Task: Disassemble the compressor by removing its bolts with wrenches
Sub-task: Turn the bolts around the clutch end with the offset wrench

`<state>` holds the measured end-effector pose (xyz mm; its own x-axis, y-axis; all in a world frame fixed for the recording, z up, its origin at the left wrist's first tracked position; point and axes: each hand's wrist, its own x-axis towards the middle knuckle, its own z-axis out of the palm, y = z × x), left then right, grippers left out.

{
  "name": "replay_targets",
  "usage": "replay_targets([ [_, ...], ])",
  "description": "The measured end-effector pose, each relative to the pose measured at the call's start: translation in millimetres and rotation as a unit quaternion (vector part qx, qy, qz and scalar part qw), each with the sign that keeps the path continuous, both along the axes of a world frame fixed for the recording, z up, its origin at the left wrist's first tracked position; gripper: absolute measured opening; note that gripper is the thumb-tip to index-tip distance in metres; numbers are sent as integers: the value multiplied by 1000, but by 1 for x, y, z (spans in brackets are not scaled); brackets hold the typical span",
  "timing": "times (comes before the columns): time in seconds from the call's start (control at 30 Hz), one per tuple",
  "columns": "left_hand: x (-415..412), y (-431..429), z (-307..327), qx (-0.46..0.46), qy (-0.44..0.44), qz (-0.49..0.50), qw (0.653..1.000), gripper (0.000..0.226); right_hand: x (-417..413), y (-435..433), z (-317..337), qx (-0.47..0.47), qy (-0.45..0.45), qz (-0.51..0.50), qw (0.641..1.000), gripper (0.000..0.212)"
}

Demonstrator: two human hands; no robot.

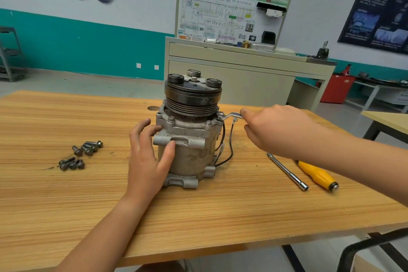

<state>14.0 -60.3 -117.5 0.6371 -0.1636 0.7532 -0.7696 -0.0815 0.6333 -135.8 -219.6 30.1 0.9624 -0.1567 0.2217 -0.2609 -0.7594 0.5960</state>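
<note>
The grey compressor point(189, 148) stands upright on the wooden table point(198, 216), its black pulley point(192, 93) on top. My left hand point(148, 157) wraps its left side, thumb pressed on the front lug. My right hand point(276, 128) grips the handle of a silver wrench point(229, 115) whose ring end sits on a bolt at the flange's right corner. Two more bolts point(171, 119) show on the front of the flange. Black wires point(229, 146) hang down the compressor's right side.
Several loose bolts point(80, 155) lie on the table to the left. A socket extension bar point(288, 172) and a yellow-handled driver point(318, 175) lie to the right, under my right forearm. A cabinet with a wiring board stands behind the table.
</note>
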Motion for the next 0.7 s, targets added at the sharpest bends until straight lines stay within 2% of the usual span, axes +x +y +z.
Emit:
replay_targets([
  [0.27, 0, 1, 0, 2, -2, 1, 1000, 54, -3, -11, -1, 53, 12, 53, 997, 41],
  [0.43, 1, 1, -1, 6, -2, -1, 1000, 53, 16, -44, 3, 22, 33, 52, 998, 40],
  [0.5, 3, 0, -2, 6, -5, -1, 1000, 50, 29, -54, -2, 18, -3, 71, 997, 37],
  [0.57, 4, 1, -2, 6, -6, 0, 1000, 48, 47, -59, -11, 14, -68, 152, 986, 31],
  [0.63, 6, 1, -2, 6, -8, -4, 1000, 48, 68, -59, -19, 40, -170, 259, 950, 22],
  [0.7, 6, 2, -1, 9, -15, -5, 1000, 43, 85, -53, -25, 55, -222, 312, 922, 19],
])
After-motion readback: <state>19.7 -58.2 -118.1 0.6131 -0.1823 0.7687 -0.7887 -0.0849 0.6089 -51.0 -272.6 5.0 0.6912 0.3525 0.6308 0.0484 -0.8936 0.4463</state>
